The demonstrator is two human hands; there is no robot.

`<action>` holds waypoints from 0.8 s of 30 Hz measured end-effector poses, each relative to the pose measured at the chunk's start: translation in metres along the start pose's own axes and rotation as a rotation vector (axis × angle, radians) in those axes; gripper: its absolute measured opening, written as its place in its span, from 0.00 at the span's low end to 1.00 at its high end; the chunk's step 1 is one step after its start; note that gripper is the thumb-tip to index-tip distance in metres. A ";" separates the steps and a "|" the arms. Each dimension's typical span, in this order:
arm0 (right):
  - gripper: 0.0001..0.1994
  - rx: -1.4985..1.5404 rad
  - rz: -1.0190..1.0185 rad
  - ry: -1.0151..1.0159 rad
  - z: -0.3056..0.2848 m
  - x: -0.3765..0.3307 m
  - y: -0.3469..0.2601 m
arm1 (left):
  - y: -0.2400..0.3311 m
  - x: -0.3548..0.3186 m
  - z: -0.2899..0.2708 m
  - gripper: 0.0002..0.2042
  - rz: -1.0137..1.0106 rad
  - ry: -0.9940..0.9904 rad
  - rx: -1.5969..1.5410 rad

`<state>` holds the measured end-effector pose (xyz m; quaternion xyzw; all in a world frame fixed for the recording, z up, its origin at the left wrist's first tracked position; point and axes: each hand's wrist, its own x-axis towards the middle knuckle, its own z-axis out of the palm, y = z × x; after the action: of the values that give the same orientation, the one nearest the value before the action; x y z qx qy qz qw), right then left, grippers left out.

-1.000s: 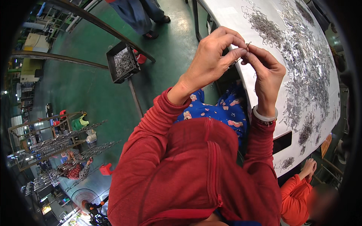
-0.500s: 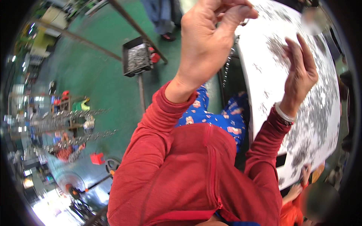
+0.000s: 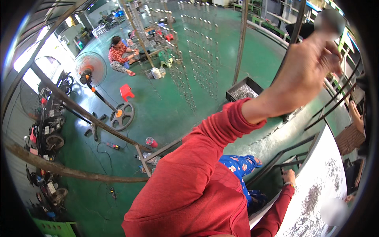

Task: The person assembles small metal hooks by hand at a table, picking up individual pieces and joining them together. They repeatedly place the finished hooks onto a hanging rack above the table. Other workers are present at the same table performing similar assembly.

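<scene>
Fingers of your left hand (image 3: 310,59) close on something small I cannot see, raised near the hanging rack (image 3: 197,51), while your right hand (image 3: 289,176) grips the table edge (image 3: 316,158), parts (image 3: 312,199) still waiting.

No signs, screens or labels can be made out anywhere in the view.

The only package-like things are open containers. A dark rectangular tray (image 3: 243,91), holding a heap of small silvery pieces, stands on the green floor at about two o'clock from the picture's centre. A green slatted crate (image 3: 55,228) sits at the picture's edge at about seven o'clock. A small red cylindrical container (image 3: 151,142) stands just left of centre, near nine o'clock, beside a metal frame.
</scene>
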<state>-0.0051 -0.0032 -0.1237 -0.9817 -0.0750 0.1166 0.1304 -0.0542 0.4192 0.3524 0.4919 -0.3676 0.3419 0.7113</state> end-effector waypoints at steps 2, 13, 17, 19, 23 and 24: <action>0.15 0.067 -0.067 0.051 0.004 -0.001 0.004 | 0.014 0.008 -0.021 0.05 0.103 0.052 0.224; 0.17 0.030 -0.005 -0.033 0.005 0.002 0.013 | 0.131 0.012 -0.140 0.07 0.092 0.240 0.483; 0.16 -0.009 -0.077 -0.002 0.023 0.015 0.032 | 0.171 0.017 -0.184 0.11 0.244 0.404 0.769; 0.15 0.038 -0.032 -0.001 0.032 0.021 0.040 | 0.188 0.021 -0.207 0.10 0.276 0.492 0.809; 0.17 -0.004 0.036 -0.043 0.039 0.030 0.048 | 0.219 0.032 -0.251 0.09 0.319 0.620 0.974; 0.17 0.006 0.079 -0.044 0.038 0.033 0.047 | 0.225 0.035 -0.260 0.09 0.291 0.690 0.977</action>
<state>0.0222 -0.0337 -0.1793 -0.9807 -0.0386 0.1432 0.1272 -0.1790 0.7347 0.4196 0.5666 0.0196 0.7039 0.4279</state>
